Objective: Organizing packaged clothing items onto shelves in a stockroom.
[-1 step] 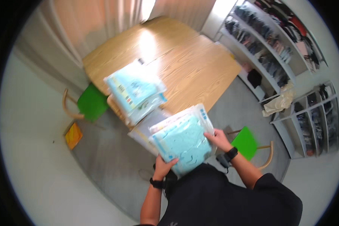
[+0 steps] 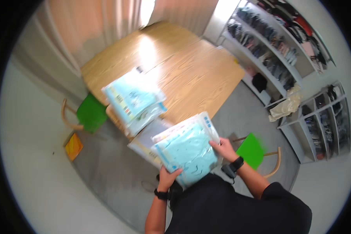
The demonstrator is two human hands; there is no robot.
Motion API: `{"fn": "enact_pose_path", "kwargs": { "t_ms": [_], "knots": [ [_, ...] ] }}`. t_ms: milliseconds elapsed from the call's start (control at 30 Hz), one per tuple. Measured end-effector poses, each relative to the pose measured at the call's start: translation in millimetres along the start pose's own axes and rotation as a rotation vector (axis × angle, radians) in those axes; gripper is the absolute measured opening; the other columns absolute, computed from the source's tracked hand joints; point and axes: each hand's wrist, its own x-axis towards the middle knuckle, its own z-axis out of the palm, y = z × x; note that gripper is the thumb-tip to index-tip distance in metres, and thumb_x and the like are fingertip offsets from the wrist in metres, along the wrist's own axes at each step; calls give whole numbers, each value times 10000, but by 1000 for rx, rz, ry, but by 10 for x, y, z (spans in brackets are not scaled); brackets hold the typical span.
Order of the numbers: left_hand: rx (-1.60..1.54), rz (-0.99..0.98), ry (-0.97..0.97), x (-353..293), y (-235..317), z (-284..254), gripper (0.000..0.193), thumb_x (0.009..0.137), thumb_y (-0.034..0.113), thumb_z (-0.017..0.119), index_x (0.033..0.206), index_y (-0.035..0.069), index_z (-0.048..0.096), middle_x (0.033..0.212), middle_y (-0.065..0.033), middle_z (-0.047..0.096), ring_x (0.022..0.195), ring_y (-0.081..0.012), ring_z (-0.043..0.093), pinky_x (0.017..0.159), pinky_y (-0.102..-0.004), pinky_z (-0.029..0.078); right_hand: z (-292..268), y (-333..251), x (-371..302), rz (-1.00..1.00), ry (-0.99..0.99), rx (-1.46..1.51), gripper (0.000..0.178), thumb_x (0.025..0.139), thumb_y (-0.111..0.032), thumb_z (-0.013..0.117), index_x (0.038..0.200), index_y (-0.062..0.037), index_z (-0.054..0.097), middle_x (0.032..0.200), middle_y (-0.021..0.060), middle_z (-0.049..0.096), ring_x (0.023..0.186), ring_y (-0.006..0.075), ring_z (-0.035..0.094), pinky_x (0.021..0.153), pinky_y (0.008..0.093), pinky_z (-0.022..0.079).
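Holding flat, light-blue, plastic-wrapped package (image 2: pixel 189 154): our left hand (image 2: pixel 168 178), right hand (image 2: pixel 223 149) clamped on opposite sides; light-brown wooden table (image 2: pixel 201 80) beyond hands.

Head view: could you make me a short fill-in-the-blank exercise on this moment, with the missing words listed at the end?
1. The package held by the left hand and the right hand is mostly light ____ in colour.
2. The number of green chairs in view is ____.
3. The shelves stand on the picture's ____ side.
4. The person's sleeve is ____ in colour.

Missing words: blue; two; right; black.
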Motion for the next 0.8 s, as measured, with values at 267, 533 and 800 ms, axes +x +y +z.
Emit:
{"fn": "enact_pose_path", "kwargs": {
  "t_ms": [267, 533, 800],
  "knots": [
    [-32, -97, -158, 602, -264, 1221, 701, 770, 307, 741, 1284, -27, 400, 1238, -102, 497, 1088, -183, 498, 935, -342, 408, -1240, -409, -247, -504, 429, -331, 213, 870, -185, 613, 962, 7, 627, 803, 72, 615, 725, 200, 567, 711, 328, 429],
    [21, 80, -397, 1665, 324, 3129, 1207, 601, 460, 837, 1446, 17, 97, 1405, -144, 332, 1258, -257, 393, 1042, -389, 320, -3331, -710, -678, -1013, 287, -653, 129, 777, -131, 665, 841, -38, 604, 776, 53, 561, 733, 224, 542, 716, 337, 404],
    [440, 242, -734, 2769, 768, 4820, 1240, 528, 462, 864, 1446, 30, 152, 1451, -198, 281, 1353, -304, 277, 1092, -436, 235, -4942, -654, -687, -877, 427, -790, 168, 743, -147, 667, 835, -43, 571, 779, 53, 528, 763, 208, 539, 766, 330, 404]
  ]
}}
